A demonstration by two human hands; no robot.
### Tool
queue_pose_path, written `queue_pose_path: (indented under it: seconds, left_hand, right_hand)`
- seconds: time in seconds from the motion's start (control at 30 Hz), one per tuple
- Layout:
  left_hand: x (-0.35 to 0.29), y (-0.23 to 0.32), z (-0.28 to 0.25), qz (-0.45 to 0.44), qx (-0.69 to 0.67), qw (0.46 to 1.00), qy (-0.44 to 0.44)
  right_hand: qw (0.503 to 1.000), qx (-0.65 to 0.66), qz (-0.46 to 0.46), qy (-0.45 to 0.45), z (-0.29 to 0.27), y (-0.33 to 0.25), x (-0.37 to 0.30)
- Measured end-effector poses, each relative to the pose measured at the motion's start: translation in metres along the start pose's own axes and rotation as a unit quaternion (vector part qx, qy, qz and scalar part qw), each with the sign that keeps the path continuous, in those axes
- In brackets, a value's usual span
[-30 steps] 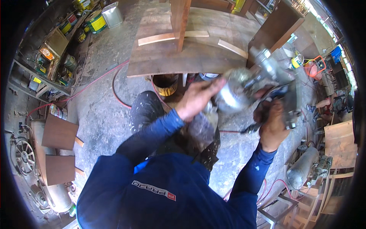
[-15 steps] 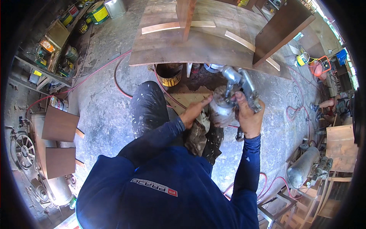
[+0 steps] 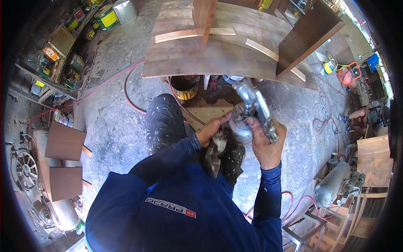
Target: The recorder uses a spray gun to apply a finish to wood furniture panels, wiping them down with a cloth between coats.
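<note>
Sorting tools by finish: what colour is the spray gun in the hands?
Bare silvery metal; the spray gun shows best in the head view, right hand gripping it.

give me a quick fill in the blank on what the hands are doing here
The right hand holds a silver metal ____ gun.
The left hand presses a stained grey ____ against the gun's cup.
A ____ hose snakes across the concrete floor.

Missing words: spray; rag; red

You're standing in a woodworking and finishing workshop: a rough concrete floor (image 3: 113, 126), brown wooden panels (image 3: 218, 54) laid out flat, paint cans (image 3: 105, 17) on cluttered shelves, red air hoses (image 3: 130, 90) snaking around, and compressor tanks (image 3: 331, 189) nearby.
</note>
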State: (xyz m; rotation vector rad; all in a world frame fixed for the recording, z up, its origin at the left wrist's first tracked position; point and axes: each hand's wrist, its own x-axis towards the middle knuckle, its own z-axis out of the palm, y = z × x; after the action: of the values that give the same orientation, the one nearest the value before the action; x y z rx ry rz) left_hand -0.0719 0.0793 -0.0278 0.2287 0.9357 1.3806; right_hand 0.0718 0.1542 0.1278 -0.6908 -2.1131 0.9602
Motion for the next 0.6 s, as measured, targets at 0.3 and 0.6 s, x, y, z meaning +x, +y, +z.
queue_pose_path:
  seconds: [0.3, 0.6]
  left_hand:
    - [-0.009, 0.046, 0.035, 0.143, 0.103, 0.984, -0.040]
    - [-0.045, 0.178, 0.114, 0.218, 0.166, 0.955, -0.109]
  right_hand:
    - [0.990, -0.024, -0.122, 0.069, -0.025, -0.044, 0.004]
    - [0.958, 0.042, -0.171, 0.225, -0.049, -0.098, 0.037]
